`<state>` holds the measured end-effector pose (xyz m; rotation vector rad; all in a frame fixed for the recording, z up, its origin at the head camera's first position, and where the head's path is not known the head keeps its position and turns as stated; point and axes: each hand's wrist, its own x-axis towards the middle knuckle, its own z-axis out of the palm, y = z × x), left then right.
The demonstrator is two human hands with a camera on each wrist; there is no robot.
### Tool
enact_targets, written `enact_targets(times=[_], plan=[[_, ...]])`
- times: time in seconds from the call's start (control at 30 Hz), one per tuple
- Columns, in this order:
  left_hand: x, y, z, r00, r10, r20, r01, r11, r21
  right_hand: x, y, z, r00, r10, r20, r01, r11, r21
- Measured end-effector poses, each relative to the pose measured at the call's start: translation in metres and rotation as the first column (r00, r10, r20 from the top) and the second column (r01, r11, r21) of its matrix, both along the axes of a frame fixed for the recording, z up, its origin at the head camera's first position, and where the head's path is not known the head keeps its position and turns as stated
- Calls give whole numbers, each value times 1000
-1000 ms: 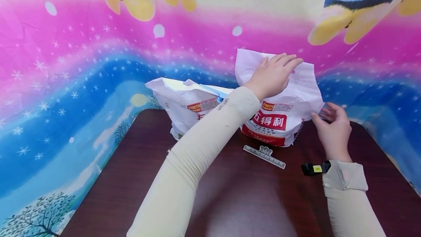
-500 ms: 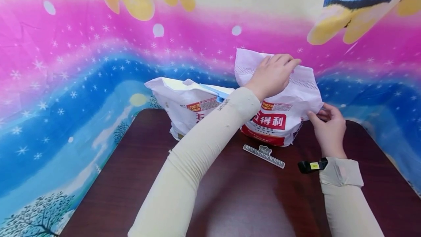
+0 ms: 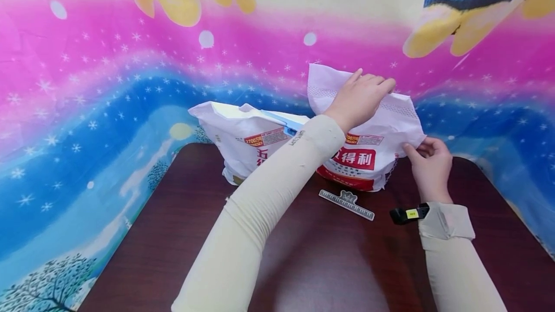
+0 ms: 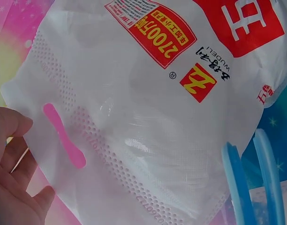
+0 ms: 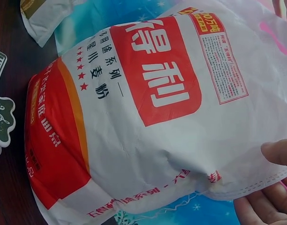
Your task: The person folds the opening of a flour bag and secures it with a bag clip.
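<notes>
Right hand (image 3: 431, 171) has closed in and now pinches the side edge of the flour bag (image 3: 386, 122); left hand (image 3: 357, 100) grips its top edge, presumably keeping the bag taut between them; keyboard-print clip (image 3: 347, 204) lies short of both, likely parked within reach.

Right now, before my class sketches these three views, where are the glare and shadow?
Head view: soft sheen on the dark tabletop, a darker shadow just right of it; left wrist view: small glossy highlights on the white bag, the left hand rather dim; right wrist view: no strong glare, lettering on the red panel reads clearly.
</notes>
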<state>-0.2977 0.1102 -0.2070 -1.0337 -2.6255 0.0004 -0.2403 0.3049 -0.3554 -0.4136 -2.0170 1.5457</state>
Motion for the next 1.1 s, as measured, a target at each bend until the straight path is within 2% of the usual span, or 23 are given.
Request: enact_targets(times=[0.3, 0.47, 0.6, 0.83, 1.1], plan=[[3, 1, -1, 998, -53, -33, 50, 997, -62, -3, -5, -1, 1000, 13, -7, -13, 1000, -19], [5, 2, 0, 997, -56, -49, 52, 995, -81, -3, -4, 0, 1000, 15, 14, -15, 1000, 6], [6, 2, 1, 997, -57, -59, 52, 995, -82, -3, -1, 1, 999, 20, 25, -20, 1000, 18], [6, -2, 6, 989, -102, -106, 97, 994, -43, -2, 3, 2, 999, -1, 32, -1, 998, 63], [6, -10, 13, 995, -96, -15, 96, 995, 12, 4, 1, 2, 1000, 6, 30, -10, 992, 128]])
